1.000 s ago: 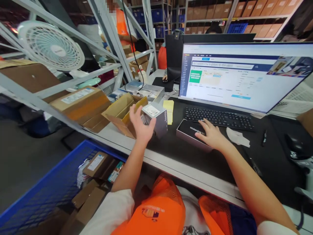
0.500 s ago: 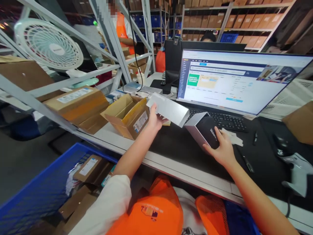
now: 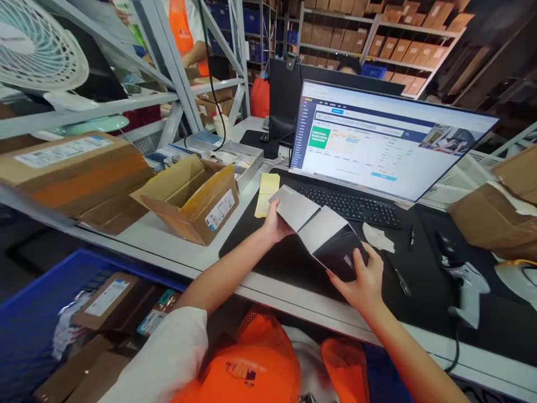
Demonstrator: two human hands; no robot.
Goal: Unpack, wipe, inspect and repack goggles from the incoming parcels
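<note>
My left hand [image 3: 277, 225] is closed around the far left end of a silver box piece [image 3: 297, 206] with faint lettering. My right hand [image 3: 366, 278] grips the near right end of a black box with a silver band [image 3: 340, 251], lettering on its black side. The two pieces meet edge to edge at a slight angle above the dark desk mat; I cannot tell whether one sits inside the other. Beyond them lies a keyboard [image 3: 352, 208]. A torn white paper [image 3: 378, 237] is on the mat near my right hand, and yellow slips [image 3: 267, 193] lie beyond my left.
An open carton [image 3: 220, 215] stands left of my hands, beside a taped carton [image 3: 84, 173]. A monitor [image 3: 377, 145] rises behind the keyboard. Rightward lie a pen [image 3: 411, 238], a slim knife-like tool [image 3: 403, 281] and a scanner [image 3: 467, 291]. Below left is a blue crate [image 3: 25, 319].
The silver piece and the black box were slightly apart, and now their ends touch. Both hands have come closer together and lower over the mat. My view has shifted to the right.
</note>
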